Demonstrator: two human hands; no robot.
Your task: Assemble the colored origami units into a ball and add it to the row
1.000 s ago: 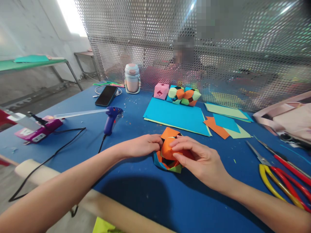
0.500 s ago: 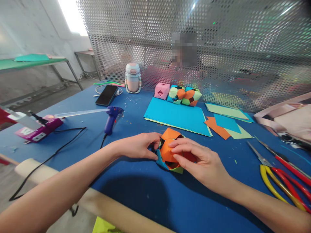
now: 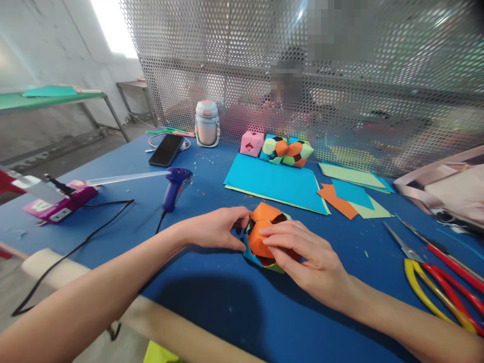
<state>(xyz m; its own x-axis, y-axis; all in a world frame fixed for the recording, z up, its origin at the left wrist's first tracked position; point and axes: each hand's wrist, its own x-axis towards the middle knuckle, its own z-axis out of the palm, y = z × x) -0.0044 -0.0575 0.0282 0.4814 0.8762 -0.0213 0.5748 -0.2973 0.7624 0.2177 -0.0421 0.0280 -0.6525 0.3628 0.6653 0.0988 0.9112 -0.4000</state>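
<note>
A folded-paper ball (image 3: 265, 210) in orange, blue and light green sits on the blue table in front of me, with dark gaps between its parts. My left hand (image 3: 215, 229) grips its left side between thumb and curled fingers, some of them hidden behind the paper. On the near face, an orange folded piece (image 3: 257, 240) bulges outward. My right hand (image 3: 310, 254) holds this piece from the right with fingertips and thumb. The ball's right side is partly covered by that hand.
Beyond the ball lie blue sheets (image 3: 272, 180), with finished paper shapes (image 3: 287, 150) behind. Scissors (image 3: 414, 259) lie right. A glue gun (image 3: 174, 187), phone (image 3: 166, 149), bottle (image 3: 207, 126) and purple power strip (image 3: 64, 204) stand or lie left. A perforated metal screen (image 3: 234, 60) closes the back.
My right hand has moved slightly left and down, and the orange piece has shifted a little left with it. My left hand stays nearly in place.
</note>
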